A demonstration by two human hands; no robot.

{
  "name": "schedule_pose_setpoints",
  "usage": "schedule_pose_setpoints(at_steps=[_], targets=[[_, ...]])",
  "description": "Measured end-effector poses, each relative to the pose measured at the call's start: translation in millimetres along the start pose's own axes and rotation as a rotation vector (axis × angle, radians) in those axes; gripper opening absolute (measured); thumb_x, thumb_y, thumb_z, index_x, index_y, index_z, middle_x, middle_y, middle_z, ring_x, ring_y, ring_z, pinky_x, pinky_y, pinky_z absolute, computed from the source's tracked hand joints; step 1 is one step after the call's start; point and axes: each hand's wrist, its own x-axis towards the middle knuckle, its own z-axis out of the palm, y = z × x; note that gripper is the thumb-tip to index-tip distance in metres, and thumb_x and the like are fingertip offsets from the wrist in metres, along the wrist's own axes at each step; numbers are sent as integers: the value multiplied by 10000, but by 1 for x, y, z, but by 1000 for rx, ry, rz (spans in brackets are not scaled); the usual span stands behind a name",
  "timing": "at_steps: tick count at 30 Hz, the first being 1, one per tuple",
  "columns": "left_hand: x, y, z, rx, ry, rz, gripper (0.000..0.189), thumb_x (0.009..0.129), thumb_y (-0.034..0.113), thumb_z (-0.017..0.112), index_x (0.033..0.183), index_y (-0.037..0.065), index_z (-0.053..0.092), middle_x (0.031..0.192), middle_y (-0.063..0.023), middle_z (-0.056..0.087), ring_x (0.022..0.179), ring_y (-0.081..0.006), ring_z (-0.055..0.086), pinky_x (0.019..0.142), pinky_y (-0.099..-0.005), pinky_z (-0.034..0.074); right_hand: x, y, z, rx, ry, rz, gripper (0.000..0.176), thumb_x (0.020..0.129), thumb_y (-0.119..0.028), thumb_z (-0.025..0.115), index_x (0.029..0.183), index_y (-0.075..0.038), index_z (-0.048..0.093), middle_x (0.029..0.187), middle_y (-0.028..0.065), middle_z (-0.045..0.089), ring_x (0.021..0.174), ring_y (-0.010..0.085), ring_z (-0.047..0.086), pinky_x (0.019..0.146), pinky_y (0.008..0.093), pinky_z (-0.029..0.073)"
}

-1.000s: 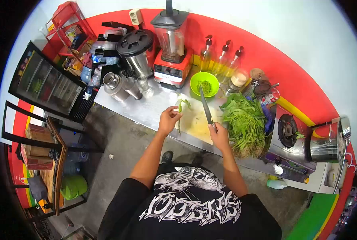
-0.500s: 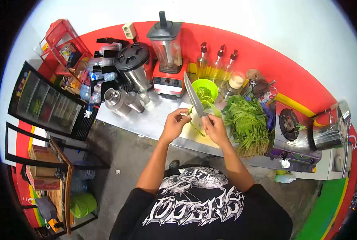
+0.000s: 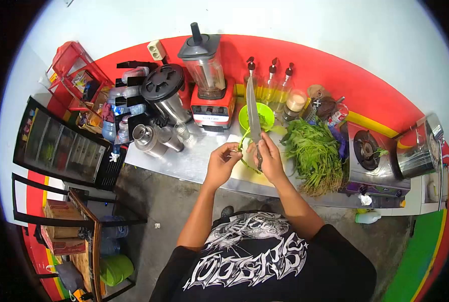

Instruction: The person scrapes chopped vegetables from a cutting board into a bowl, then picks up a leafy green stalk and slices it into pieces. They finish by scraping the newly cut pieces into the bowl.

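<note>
My left hand [image 3: 223, 163] pinches a thin green vegetable stem [image 3: 241, 145] between thumb and fingertips, above the pale cutting board [image 3: 245, 173]. In my right hand [image 3: 270, 160] is a large kitchen knife [image 3: 253, 108], its broad blade pointing up and away from me. The blade passes in front of a bright green bowl [image 3: 269, 119] with chopped greens in it. To the right of my right hand lies a big bunch of leafy greens [image 3: 310, 151], roots towards me. The stem's lower part hangs near the board, partly hidden by my fingers.
A red blender [image 3: 212, 108], a lidded steel container [image 3: 171, 103] and metal shakers [image 3: 149, 141] stand at the left of the steel counter [image 3: 199, 163]. Behind the bowl are pump bottles [image 3: 269, 88]. A gas stove [image 3: 368, 153] with a pot [image 3: 418, 156] is at the right.
The knife has swung more upright, and my right hand has turned with its grip on the handle. My left hand keeps the stem pinched. The whole view has shifted slightly.
</note>
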Motion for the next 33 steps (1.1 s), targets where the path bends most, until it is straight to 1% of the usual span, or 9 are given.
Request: schedule_pose_setpoints(at_steps=[6,7,10,12,20,23,26,30,33], targets=[[0,7,-1,19,-39,-24,280,938,-2,694,1214,-28,652,1004,-40,694,906,-106,635,844,-262,523,1,0,-5,-12,-71,31,418,1130,-311,376,1419,-21,459,1000,26,635,637,60,427,581,210,372],[0,9,2,-40,-27,-16,250,947,28,686,1192,-24,672,953,5,666,846,-62,571,783,-235,487,2,2,-9,-45,-93,14,402,1131,-313,372,1383,-20,483,1000,28,636,634,61,418,586,208,368],[2,14,5,-51,-39,-8,241,956,28,676,1191,-28,670,943,4,670,856,-64,583,782,-240,491,-2,1,-10,-69,-68,-10,387,1135,-327,348,1257,-20,550,980,22,624,635,66,399,609,209,361],[6,11,6,-16,-57,-6,236,964,22,663,1193,-35,668,962,-4,684,878,-70,600,797,-246,503,-3,-1,-15,-134,-71,17,428,1138,-345,332,1262,-5,561,742,-2,525,632,75,436,610,229,377],[10,7,13,-5,-142,-40,254,965,22,665,1211,-37,669,971,-28,694,873,-81,614,793,-244,512,-11,1,-18,-80,-25,4,426,1134,-374,335,1290,-26,526,890,14,579,653,70,432,595,225,369],[10,3,16,-14,-160,-45,220,976,44,652,1187,-10,689,932,-24,704,829,-86,617,746,-257,503,-14,-6,-21,-9,-65,-27,437,1111,-222,431,1511,-46,428,926,11,553,644,69,402,598,218,364],[11,4,20,-32,-164,-37,230,977,42,651,1200,-9,680,934,-25,709,838,-87,628,747,-255,502,-15,-9,-28,-17,-100,1,524,1070,-141,510,1572,-79,374,932,-10,547,655,55,402,598,206,360],[15,3,24,30,-200,-45,240,972,34,654,1207,-9,674,958,-35,726,843,-97,644,743,-255,499,-21,-9,-31,157,-68,56,562,1036,-93,571,1570,-112,397,955,-33,551,678,29,401,604,180,358],[18,3,28,16,-207,-76,242,970,43,654,1206,-8,676,967,-42,728,844,-105,649,741,-264,500,-19,-7,-32,-72,6,-71,533,1037,-99,576,1552,-125,442,971,-32,555,745,50,453,679,195,390]])
